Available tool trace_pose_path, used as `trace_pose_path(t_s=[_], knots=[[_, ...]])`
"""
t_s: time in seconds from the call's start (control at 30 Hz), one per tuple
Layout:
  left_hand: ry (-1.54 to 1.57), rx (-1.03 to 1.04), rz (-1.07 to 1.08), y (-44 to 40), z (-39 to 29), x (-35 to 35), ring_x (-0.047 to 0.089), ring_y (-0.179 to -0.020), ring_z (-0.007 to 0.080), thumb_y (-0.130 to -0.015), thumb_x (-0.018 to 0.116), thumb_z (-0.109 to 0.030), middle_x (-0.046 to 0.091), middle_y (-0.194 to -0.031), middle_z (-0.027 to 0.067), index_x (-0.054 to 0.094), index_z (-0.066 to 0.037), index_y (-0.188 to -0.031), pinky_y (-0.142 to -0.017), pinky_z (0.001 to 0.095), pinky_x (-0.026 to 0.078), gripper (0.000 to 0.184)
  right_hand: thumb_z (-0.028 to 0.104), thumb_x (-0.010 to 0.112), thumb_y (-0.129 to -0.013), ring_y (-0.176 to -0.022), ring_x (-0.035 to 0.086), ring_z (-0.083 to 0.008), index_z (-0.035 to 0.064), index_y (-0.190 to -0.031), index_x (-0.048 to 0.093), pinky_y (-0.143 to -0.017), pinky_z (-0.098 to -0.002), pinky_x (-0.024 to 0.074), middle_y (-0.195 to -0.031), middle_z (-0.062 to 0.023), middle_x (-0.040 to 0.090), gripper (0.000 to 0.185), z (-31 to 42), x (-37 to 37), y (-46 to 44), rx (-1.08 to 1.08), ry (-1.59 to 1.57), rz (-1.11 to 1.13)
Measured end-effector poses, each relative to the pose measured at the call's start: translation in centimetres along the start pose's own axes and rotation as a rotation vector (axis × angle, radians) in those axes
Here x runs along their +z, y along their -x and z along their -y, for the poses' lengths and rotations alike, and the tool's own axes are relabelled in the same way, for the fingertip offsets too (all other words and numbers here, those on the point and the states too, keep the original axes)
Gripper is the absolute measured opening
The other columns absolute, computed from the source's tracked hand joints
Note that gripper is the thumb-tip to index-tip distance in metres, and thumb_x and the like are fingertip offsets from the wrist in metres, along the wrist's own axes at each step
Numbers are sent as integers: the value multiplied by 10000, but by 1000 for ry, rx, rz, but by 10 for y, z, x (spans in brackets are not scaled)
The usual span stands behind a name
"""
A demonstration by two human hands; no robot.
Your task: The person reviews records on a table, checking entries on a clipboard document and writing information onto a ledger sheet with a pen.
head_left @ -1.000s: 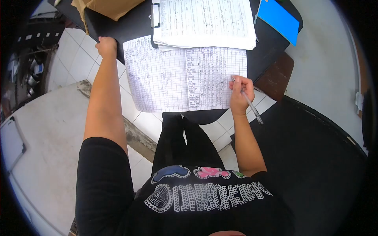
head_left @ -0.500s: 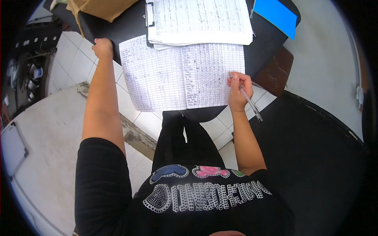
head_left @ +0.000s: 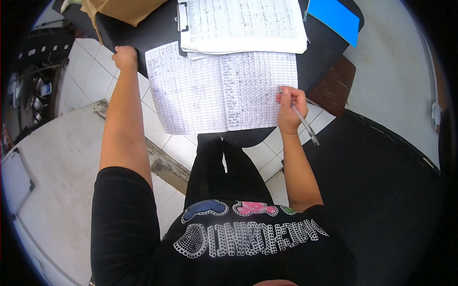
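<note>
My right hand (head_left: 291, 108) is closed round a clear pen (head_left: 307, 125). The pen tip points at the right page of an open notebook (head_left: 188, 95), whose gridded pages are filled with handwritten rows. My left hand (head_left: 126, 57) is closed on the edge of the black table (head_left: 157, 28), left of the notebook; its fingers are partly hidden. Above the notebook lies a clipboard (head_left: 182, 24) with a thick stack of filled-in sheets (head_left: 243, 28), overlapping the notebook's top edge.
A blue folder or card (head_left: 334, 20) lies at the table's right. At the upper left stands a brown paper bag (head_left: 126, 9). Beside the table's right side is a brown chair-like panel (head_left: 336, 86). Metal pots (head_left: 38, 102) sit on a rack at far left.
</note>
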State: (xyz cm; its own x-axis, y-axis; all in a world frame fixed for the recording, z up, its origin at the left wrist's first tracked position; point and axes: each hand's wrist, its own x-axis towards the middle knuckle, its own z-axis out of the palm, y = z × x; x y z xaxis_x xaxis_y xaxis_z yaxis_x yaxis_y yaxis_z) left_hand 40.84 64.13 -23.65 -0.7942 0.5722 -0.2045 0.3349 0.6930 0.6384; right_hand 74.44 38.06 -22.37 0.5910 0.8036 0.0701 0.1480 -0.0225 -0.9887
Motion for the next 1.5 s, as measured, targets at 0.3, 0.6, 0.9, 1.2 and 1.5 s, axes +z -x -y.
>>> trace_pose_path(t_s=[0.3, 0.6, 0.9, 1.2, 1.5], knots=[[4, 9, 2, -7, 4, 3, 460, -1137, 397, -915, 317, -348, 460, -1216, 293, 371, 101, -1197, -959, 413, 367, 533, 57, 552, -863, -659, 598, -102, -20, -860, 546, -605, -217, 493, -785, -68, 615, 77, -1, 0, 0, -6, 30, -6], [9, 39, 3, -7, 5, 3, 463, -1132, 399, -912, 324, -344, 462, -1209, 299, 369, 112, -1191, -957, 411, 368, 536, 57, 553, -863, -669, 589, -96, -19, -861, 549, -614, -215, 486, -781, -64, 610, 76, -1, 0, 1, -11, -4, 9], [6, 26, 12, -2, 2, 0, 455, -1140, 405, -914, 326, -342, 456, -1217, 301, 368, 106, -1199, -958, 408, 368, 533, 56, 557, -861, -662, 586, -94, -17, -858, 550, -614, -214, 483, -777, -65, 610, 74, -2, 0, 1, -11, 20, 5], [6, 18, 18, -5, 3, 1, 458, -1138, 398, -914, 321, -345, 456, -1220, 297, 373, 99, -1198, -959, 411, 366, 530, 55, 559, -859, -649, 581, -91, -16, -853, 556, -608, -216, 477, -754, -61, 610, 72, -4, 0, 1, -21, 26, 3], [12, 3, 3, -8, 4, 3, 464, -1132, 397, -913, 322, -349, 464, -1209, 296, 361, 104, -1196, -959, 408, 366, 536, 113, 538, -886, -650, 567, -82, -11, -872, 537, -611, -209, 492, -837, -83, 621, 125, -6, -2, 1, -50, 83, 41]])
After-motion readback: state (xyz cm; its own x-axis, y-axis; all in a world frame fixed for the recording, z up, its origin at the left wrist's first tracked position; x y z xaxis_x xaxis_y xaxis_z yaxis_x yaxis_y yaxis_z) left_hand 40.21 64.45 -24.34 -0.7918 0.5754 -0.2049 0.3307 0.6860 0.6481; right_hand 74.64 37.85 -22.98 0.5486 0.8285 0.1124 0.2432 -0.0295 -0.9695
